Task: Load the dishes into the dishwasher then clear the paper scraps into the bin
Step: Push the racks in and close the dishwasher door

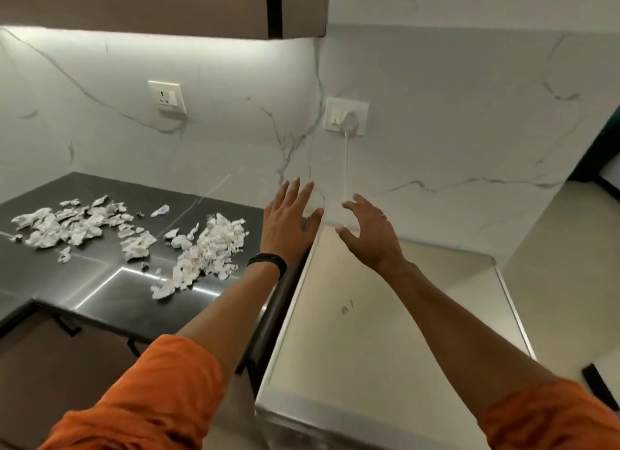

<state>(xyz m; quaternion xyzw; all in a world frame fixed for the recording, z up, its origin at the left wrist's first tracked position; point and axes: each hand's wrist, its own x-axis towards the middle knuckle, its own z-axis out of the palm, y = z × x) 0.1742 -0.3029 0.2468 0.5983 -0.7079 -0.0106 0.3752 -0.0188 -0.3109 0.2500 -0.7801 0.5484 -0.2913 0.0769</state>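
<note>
Risk: the paper scraps are light and loosely strewn. A hasty sweep from here would likely scatter pieces off the desk edge or into the gap beside the pale-topped unit. No bin is in view, so the carry route cannot be judged.

The left hand and right hand are apart, fingers spread, holding nothing. The scraps lie on the desk to the left of the left hand, with the nearest heap just beside its wrist. None lie near the right hand.
</note>
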